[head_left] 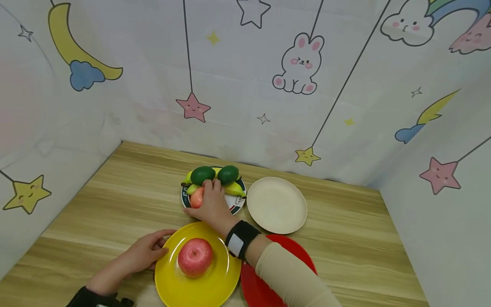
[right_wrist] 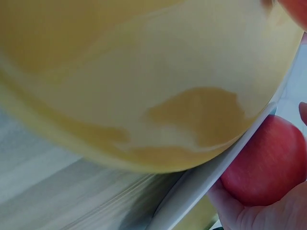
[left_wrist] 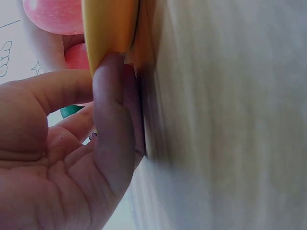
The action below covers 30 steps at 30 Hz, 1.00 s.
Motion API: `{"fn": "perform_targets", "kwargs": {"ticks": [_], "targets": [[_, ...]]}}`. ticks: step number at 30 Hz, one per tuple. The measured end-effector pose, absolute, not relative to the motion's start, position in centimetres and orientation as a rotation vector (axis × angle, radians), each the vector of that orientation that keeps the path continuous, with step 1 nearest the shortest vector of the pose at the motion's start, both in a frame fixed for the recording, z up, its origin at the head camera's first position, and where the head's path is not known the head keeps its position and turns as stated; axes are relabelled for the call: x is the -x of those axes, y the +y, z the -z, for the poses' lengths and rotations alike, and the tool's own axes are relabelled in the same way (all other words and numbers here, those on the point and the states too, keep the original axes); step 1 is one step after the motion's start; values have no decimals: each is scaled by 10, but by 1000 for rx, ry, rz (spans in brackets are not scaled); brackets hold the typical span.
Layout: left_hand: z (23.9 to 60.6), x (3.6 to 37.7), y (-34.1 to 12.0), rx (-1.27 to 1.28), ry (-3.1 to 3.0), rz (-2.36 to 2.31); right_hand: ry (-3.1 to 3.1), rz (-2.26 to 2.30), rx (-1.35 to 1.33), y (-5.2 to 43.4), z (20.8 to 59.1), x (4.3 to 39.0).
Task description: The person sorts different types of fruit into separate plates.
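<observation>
My left hand (head_left: 143,251) holds the left rim of the yellow plate (head_left: 165,277); in the left wrist view its fingers lie against the edge and underside. On that plate sits a large pink-red apple (head_left: 195,257). Reaching across it, my right hand (head_left: 215,207) grips a smaller red apple (right_wrist: 266,163) on the dark-rimmed patterned plate (head_left: 238,207). The right wrist view has the thumb along that apple's side; its far side is hidden. Bananas (head_left: 234,189) and two dark green oval fruits (head_left: 203,175) lie on the patterned plate, just beyond my right fingers.
A cream plate (head_left: 277,205) stands right of the patterned plate. Below my right forearm is a red plate (head_left: 255,285), partly covered by the sleeve. The wooden table (head_left: 356,238) meets a printed cloth backdrop (head_left: 245,72) at the back and sides.
</observation>
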<state>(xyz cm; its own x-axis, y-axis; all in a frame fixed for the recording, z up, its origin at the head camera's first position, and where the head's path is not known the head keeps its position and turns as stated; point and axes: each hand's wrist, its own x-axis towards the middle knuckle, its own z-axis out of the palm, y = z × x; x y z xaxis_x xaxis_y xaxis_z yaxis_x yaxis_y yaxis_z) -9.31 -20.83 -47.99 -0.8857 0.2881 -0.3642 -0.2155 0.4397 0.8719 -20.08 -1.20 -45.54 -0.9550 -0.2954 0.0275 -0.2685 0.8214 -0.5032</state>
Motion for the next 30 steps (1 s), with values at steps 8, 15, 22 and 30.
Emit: {"fn": "perform_targets", "kwargs": {"ticks": [8,15,22,30], "targets": [[480,94,-207,-89,2238,-1450,2883,816,416,-10,454,202],[480,94,-207,-78,2236,-1446,2829,876,452,-2,447,201],[477,94,-205,-48,2254,-1430,2817,859,480,4,439,199],[476,93,-204,-9,2256,-1412,2785,880,531,10,437,196]]}}
